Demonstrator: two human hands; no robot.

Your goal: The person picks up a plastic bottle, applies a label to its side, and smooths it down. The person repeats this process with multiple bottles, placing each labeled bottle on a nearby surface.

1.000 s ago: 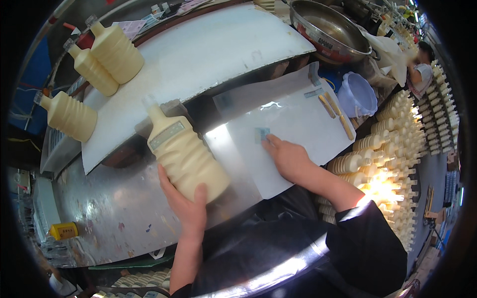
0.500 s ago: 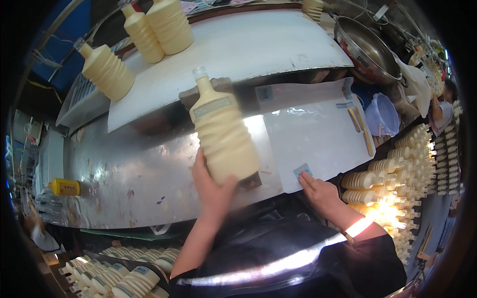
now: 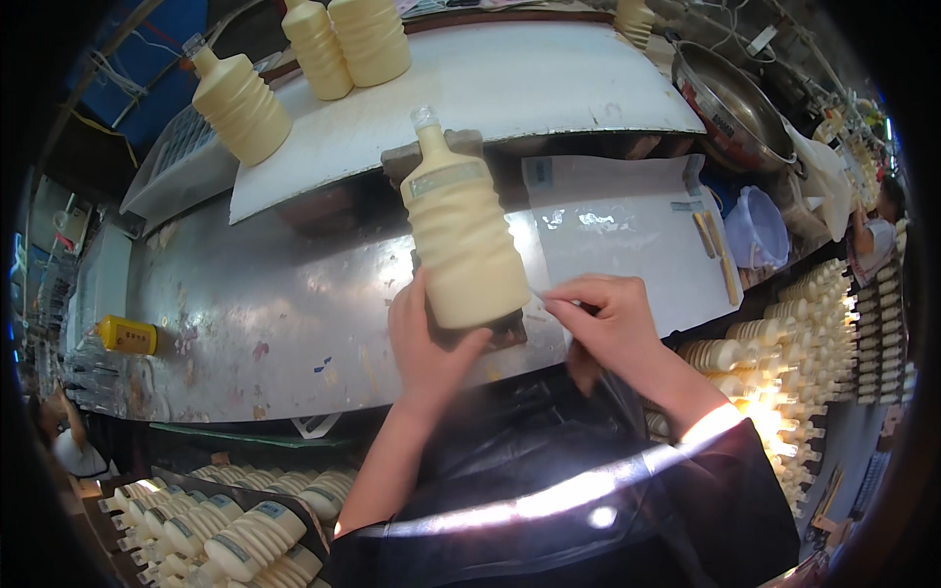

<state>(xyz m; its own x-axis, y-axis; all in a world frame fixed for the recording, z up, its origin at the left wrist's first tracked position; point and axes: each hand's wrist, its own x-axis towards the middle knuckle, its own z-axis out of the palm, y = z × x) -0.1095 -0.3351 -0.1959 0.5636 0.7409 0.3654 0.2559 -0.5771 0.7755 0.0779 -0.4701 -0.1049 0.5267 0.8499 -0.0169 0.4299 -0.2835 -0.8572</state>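
Observation:
A cream bottle (image 3: 469, 240) with a wavy body, a clear neck and a grey-green label strip near its shoulder lies on its back at the middle of the bench, propped on a dark support (image 3: 505, 333). My left hand (image 3: 429, 343) grips its lower end, fingers along the left side and thumb by the base. Close to the bottle's lower right edge, my right hand (image 3: 608, 314) pinches a small thin label (image 3: 541, 296), seen nearly edge-on. Right of the bottle a white sheet (image 3: 627, 235) covers the bench.
Three similar bottles (image 3: 242, 108) stand at the back left. Wooden-handled tools (image 3: 720, 257) rest on the sheet's right edge, with a pale blue bucket (image 3: 755, 227) and large metal pan (image 3: 735, 103) beyond. Stacked bottles (image 3: 235, 539) flank me. A yellow container (image 3: 127, 335) lies left.
My right hand has lifted the small label off the sheet and carried it left to the bottle's edge. My left hand stays at the bottle's base. The view has shifted slightly.

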